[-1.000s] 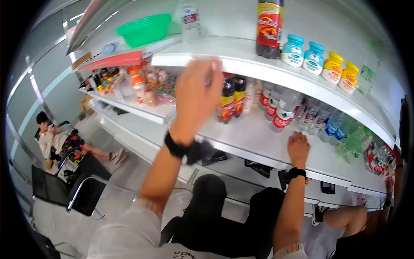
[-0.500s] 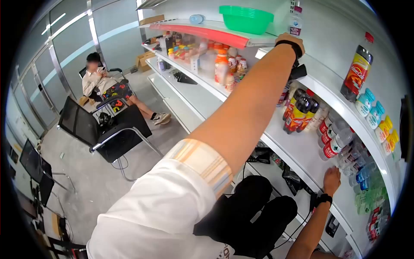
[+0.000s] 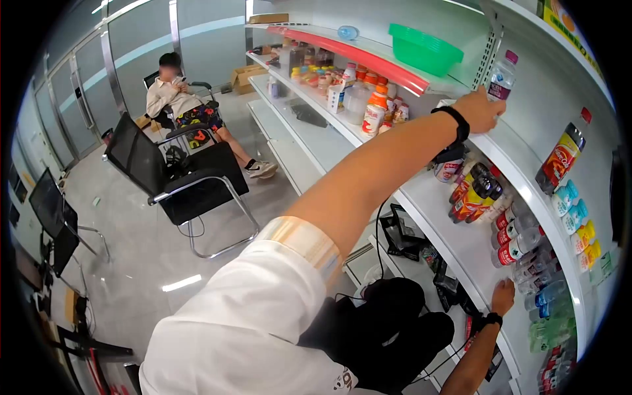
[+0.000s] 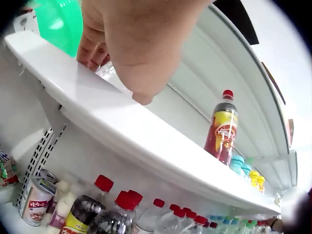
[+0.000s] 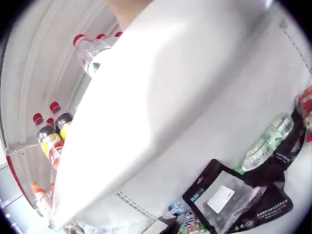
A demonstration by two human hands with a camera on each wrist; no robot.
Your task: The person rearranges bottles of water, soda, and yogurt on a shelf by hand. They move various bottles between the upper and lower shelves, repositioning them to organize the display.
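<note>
On the upper shelf (image 3: 526,155), my left hand (image 3: 479,110) grips a clear plastic bottle (image 3: 502,80) with a purple label. The bottle's cap and label rise above the hand, while its lower part is hidden behind the fingers. In the left wrist view, clear plastic (image 4: 108,73) shows between the curled fingers and the thumb. My right hand (image 3: 503,297) rests with loose fingers on the shelf below, near red-labelled water bottles (image 3: 517,249). The white shelf edge (image 5: 131,112) hides most of that hand in the right wrist view.
A cola bottle (image 3: 563,151) and several small blue and yellow bottles (image 3: 574,217) line the upper shelf. A green basin (image 3: 424,49) sits beyond the left hand. Dark packages (image 3: 403,230) lie on a low shelf. A person (image 3: 181,105) sits behind a black chair (image 3: 171,178).
My left hand has reached to the upper shelf and taken hold of the purple-labelled bottle. The head view has swung left. My right hand stays on the lower shelf.
</note>
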